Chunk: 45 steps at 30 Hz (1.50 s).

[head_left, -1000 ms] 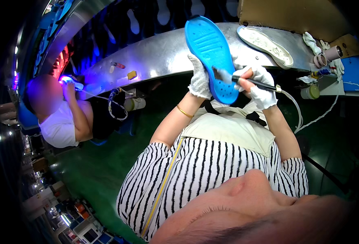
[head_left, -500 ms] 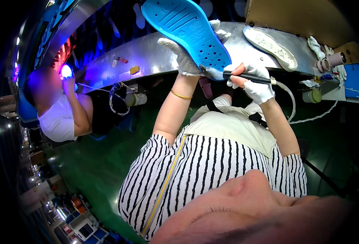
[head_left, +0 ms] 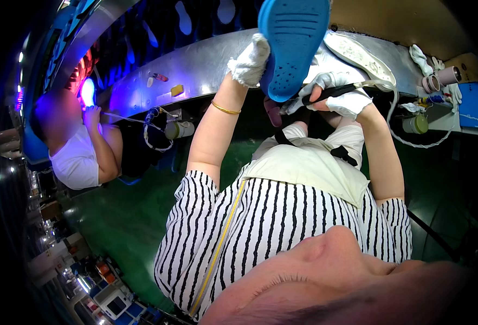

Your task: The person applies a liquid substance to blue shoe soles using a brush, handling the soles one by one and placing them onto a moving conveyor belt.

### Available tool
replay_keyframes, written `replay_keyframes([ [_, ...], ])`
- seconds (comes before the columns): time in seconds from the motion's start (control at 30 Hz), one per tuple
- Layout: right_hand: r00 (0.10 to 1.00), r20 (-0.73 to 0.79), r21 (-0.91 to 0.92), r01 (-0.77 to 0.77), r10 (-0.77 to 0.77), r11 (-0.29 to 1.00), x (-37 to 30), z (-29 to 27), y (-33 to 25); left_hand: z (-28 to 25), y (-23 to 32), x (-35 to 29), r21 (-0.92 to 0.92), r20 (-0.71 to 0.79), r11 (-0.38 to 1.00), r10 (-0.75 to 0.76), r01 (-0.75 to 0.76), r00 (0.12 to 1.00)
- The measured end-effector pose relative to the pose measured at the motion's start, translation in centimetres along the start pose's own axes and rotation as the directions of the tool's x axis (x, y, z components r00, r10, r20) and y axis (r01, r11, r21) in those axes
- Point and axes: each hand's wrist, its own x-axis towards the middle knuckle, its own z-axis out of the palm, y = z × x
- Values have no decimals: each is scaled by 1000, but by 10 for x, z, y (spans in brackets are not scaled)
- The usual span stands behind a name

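A blue shoe sole point(head_left: 294, 46) with small holes at its lower end is held up over the metal bench, its long side nearly upright. My left hand point(head_left: 250, 60), in a white glove, grips it by the left edge; the fingers behind it are hidden. My right hand point(head_left: 341, 96), in a white glove with bare fingertips showing, closes round a black pen-shaped tool point(head_left: 341, 91) with a pale cable. The tool's front end is close to the sole's lower end; whether they touch I cannot tell. A white shoe sole point(head_left: 365, 60) lies on the bench beyond my right hand.
The curved metal bench point(head_left: 206, 65) carries a yellow block point(head_left: 177, 90). At right are white gloves point(head_left: 421, 58), cups point(head_left: 448, 77), a cardboard box point(head_left: 396, 21) and a jar point(head_left: 415, 124). The tool's cable point(head_left: 395, 116) hangs there. A co-worker point(head_left: 79, 146) sits at left by a bright lamp.
The blue sole has swung from a slant to nearly upright, its upper end moving right. My left hand has turned with it. The tool has shifted slightly, and its cable hangs farther right.
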Motion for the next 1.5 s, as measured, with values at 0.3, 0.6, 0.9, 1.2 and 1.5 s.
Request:
replay_keyframes([
  [0.3, 919, -19, -461, 340, -393, 819, 9, 10, 6, 12, 23, 21, 99, -263, 889, -411, 448, 873],
  [0.6, 966, -180, -339, 114, -184, 934, 9, 3, -6, 12, 27, 30, 202, -325, 795, -497, 572, 805],
  [0.9, 899, -129, -436, 328, -419, 838, 14, -22, -8, 5, 26, 32, 219, -361, 810, -450, 543, 817],
  [1.2, 872, -350, -142, 313, -343, 939, -1, -29, -15, -27, 50, 15, -437, -169, 881, 119, -183, 978],
  [1.5, 752, -512, -141, 403, -415, 904, 4, -12, 21, 11, -49, -26, -724, -72, 682, -221, 101, 973],
])
